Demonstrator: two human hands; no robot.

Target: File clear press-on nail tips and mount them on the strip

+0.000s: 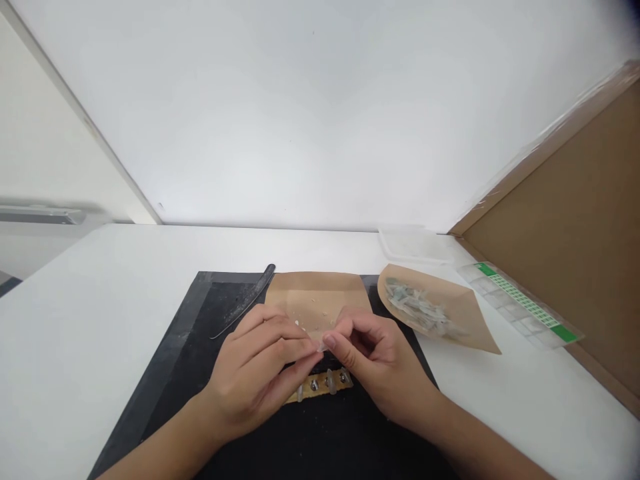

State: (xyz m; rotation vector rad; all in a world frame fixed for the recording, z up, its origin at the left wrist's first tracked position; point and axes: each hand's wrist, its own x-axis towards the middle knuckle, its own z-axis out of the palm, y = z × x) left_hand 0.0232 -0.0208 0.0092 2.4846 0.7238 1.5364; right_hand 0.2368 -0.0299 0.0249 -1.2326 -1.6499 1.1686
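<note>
My left hand [270, 367] and my right hand [377, 357] meet over the black mat, fingertips pinched together. Between them is a small whitish translucent piece [321, 346], mostly hidden by the fingers. Just below the fingertips lies a yellowish strip [320, 388] with shiny round metal bits and translucent pegs along it; its left end is covered by my left hand. Behind the hands, a brown paper sheet [317, 290] carries several tiny pale bits.
A slim dark curved tool [250, 300] rests at the mat's [170, 360] upper left. To the right, a brown paper piece [470, 320] holds a heap of translucent strips [417, 307]. Beyond are a clear compartment box [520, 303] with a green label and a clear lid-like tray [415, 245].
</note>
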